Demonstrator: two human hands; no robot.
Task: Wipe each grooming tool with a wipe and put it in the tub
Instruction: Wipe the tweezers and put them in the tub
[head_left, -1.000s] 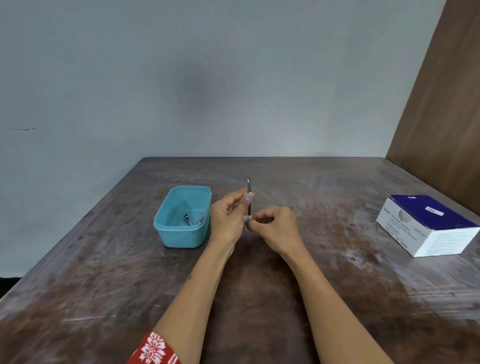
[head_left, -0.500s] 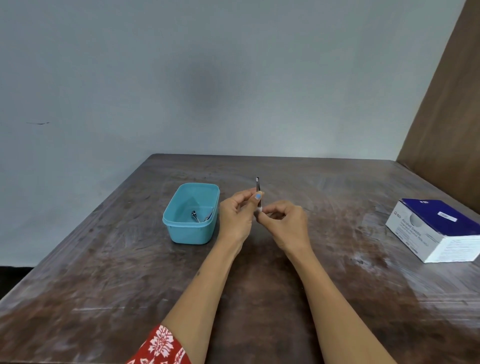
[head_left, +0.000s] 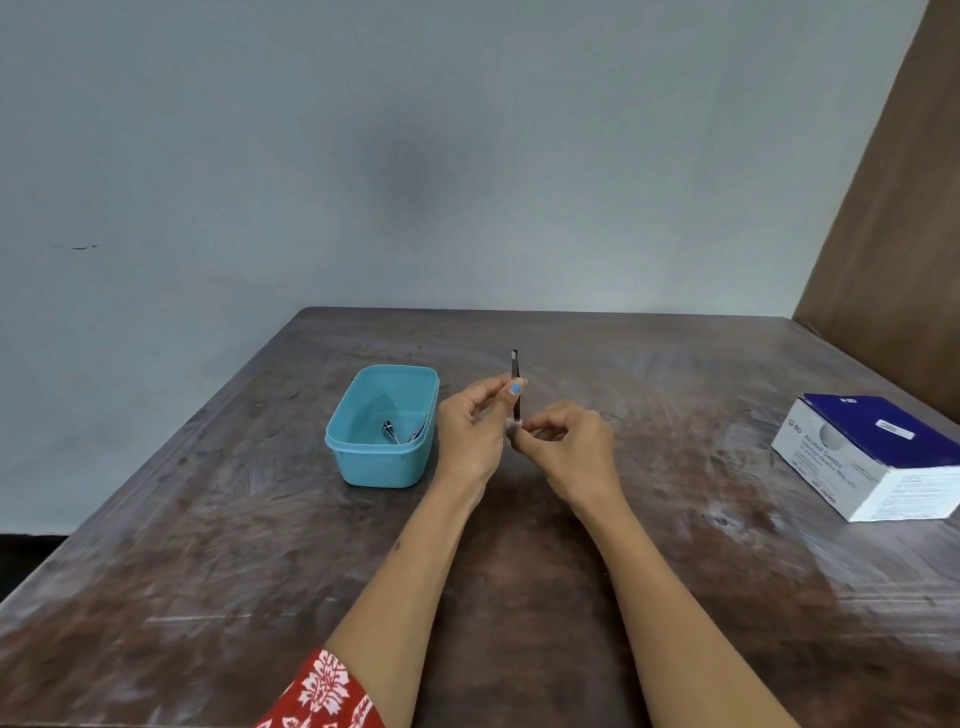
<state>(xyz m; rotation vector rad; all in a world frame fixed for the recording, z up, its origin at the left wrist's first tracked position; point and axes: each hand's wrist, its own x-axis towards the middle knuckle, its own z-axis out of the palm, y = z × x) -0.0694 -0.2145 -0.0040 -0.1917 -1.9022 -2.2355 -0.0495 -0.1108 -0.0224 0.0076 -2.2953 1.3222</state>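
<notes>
My left hand (head_left: 472, 431) pinches a thin dark metal tweezer (head_left: 515, 370) upright above the table, its tip pointing up. Just to its right, my right hand (head_left: 563, 449) grips a small white wipe (head_left: 512, 427) pressed around the tweezer's lower end. The turquoise tub (head_left: 379, 462) stands on the table left of my left hand, a short gap away. Inside the tub lie metal grooming tools (head_left: 397, 431) near its right wall; how many, I cannot tell.
A white and dark blue box of alcohol swabs (head_left: 872, 457) lies at the table's right side, near a brown wooden panel (head_left: 893, 234). The worn wooden table (head_left: 218, 571) ends at a grey wall behind.
Both hands kept the tweezer and wipe together, with only small finger shifts. The camera turned a little, so the tub and box sit slightly further right in view.
</notes>
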